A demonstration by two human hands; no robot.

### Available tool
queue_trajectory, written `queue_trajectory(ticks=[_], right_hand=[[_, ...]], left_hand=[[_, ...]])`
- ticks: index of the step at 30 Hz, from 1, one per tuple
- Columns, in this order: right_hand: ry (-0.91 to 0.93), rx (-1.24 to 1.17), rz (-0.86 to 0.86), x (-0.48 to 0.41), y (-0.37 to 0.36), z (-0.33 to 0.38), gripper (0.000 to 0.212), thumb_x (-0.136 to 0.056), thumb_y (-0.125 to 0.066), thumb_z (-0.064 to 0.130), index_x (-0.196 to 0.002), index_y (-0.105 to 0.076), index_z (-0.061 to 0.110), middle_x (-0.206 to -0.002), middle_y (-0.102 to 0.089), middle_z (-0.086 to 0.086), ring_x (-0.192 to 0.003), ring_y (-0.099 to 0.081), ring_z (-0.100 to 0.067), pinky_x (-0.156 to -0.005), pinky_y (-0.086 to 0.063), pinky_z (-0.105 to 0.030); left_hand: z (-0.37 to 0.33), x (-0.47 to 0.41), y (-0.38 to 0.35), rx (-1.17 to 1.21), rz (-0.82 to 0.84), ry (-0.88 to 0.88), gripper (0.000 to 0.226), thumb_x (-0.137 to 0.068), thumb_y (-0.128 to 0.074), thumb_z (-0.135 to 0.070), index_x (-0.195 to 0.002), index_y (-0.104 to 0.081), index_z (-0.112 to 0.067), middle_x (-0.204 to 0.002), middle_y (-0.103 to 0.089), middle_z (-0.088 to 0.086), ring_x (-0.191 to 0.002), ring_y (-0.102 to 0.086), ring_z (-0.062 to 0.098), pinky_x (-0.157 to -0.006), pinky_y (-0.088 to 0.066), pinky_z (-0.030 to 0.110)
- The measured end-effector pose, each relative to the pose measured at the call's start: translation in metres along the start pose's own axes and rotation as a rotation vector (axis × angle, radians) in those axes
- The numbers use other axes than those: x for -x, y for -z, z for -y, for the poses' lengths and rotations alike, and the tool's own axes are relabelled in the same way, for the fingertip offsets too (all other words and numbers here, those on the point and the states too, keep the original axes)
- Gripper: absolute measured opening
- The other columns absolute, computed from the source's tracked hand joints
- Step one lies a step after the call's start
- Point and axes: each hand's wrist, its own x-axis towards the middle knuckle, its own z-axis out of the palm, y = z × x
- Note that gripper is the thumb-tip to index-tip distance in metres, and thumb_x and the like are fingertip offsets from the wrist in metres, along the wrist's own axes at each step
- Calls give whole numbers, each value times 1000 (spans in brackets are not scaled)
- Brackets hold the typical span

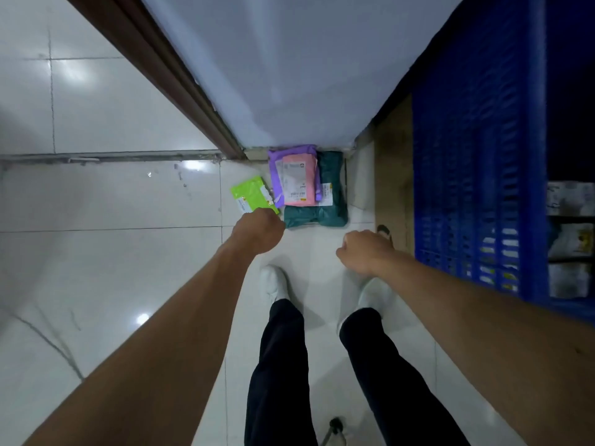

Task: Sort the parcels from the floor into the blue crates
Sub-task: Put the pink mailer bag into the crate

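Observation:
Several parcels lie on the tiled floor against the wall: a lime green parcel [251, 194], a purple parcel [290, 155] with a pink parcel [297, 184] on top, and a dark teal parcel [332, 175] under them. My left hand [257, 230] reaches down over the green parcel's near corner; its fingers are hidden, so any grip is unclear. My right hand [365, 251] hangs beside it with loosely curled fingers, holding nothing. The blue crate [476, 156] stands at the right.
White parcels [570, 201] sit inside the crate. A brown cardboard sheet [394, 175] leans between crate and wall. A pale wall panel [289, 75] and brown door frame [161, 69] rise ahead. My white shoes stand just behind the parcels.

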Motion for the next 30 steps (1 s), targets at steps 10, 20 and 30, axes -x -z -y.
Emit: queue_trajectory(ticks=[10, 20, 30], right_hand=[[-18, -129, -37, -193, -53, -14, 18, -94, -44, 24, -92, -58, 14, -93, -56, -9, -84, -53, -30, -68, -37, -29], [-54, -399, -204, -308, -86, -13, 21, -98, -47, 23, -84, -60, 14, -83, -59, -8, -82, -57, -33, -62, -38, -29], [-117, -1020, -104, -323, -80, 11, 22, -98, -60, 26, -118, -63, 15, -105, -67, -7, -83, -69, -22, -82, -60, -37]], left_hand=[[25, -169, -105, 148, -1, 18, 32, -98, -51, -32, -125, -63, -18, -126, -67, 11, -116, -59, 35, -96, -48, 34], [44, -291, -148, 254, -112, 2, 33, -95, -51, -32, -125, -57, -19, -122, -65, 15, -111, -60, 35, -93, -48, 37], [40, -301, -137, 310, -144, -35, 27, -95, -56, -26, -114, -69, -14, -120, -68, 15, -112, -59, 37, -95, -49, 43]])
